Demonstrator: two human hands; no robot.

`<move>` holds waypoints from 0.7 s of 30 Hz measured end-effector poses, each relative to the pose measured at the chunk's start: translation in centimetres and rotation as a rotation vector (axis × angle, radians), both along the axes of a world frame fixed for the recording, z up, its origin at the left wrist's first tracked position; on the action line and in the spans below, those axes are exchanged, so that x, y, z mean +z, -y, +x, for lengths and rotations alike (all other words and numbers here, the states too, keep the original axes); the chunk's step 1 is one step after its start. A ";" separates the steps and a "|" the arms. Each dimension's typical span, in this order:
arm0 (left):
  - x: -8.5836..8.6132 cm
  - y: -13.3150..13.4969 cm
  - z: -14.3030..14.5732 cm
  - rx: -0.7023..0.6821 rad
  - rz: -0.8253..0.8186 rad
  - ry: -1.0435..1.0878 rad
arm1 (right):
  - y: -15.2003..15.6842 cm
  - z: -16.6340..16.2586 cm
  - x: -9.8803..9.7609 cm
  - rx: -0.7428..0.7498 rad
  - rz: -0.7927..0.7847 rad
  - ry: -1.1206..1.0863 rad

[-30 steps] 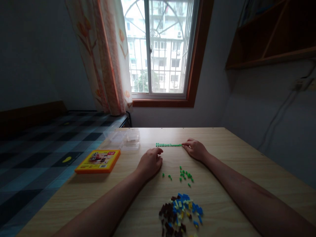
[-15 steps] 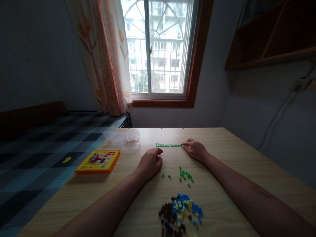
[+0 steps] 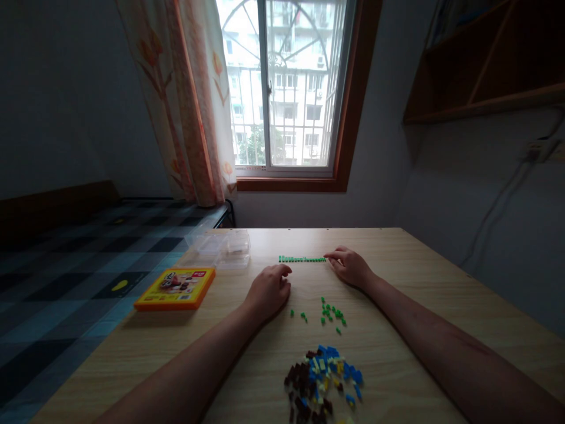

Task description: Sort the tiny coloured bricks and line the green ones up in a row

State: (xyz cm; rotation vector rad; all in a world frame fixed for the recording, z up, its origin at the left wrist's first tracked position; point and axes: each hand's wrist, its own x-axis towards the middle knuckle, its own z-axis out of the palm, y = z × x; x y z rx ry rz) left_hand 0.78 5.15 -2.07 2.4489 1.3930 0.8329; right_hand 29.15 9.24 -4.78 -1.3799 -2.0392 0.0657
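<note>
A straight row of small green building bricks (image 3: 302, 259) lies near the far side of the wooden table. My right hand (image 3: 349, 266) rests at the row's right end, its fingers stretched out and fingertips right by the last brick; I see nothing held in them. My left hand (image 3: 267, 291) rests on the table just below the row's left end, loosely bent, with a gap between finger and thumb and no brick visible there. Loose green bricks (image 3: 332, 312) are scattered between my forearms. Nearer to me is a mixed pile of dark brown (image 3: 300, 377), blue (image 3: 329, 353), cream and yellow bricks.
A yellow-orange box (image 3: 175, 288) with a printed picture lies at the table's left side. Behind it stand clear plastic containers (image 3: 220, 247). A bed with a checked cover (image 3: 88, 265) adjoins on the left. The window (image 3: 286, 88) is straight ahead.
My right fingertips have shifted very slightly at the row's right end, where the last bricks show a bit more clearly. My left hand and the loose bricks look unchanged.
</note>
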 end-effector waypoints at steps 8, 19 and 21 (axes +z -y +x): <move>0.1 0.1 0.0 -0.013 0.016 -0.017 | 0.9 -0.6 2.3 0.306 -0.548 -0.097; 0.0 0.0 -0.1 -0.030 0.019 -0.020 | 2.5 -2.4 4.7 0.477 -0.754 0.106; 0.1 0.0 -0.1 -0.033 0.021 -0.018 | 2.5 -2.6 4.7 0.480 -0.751 0.099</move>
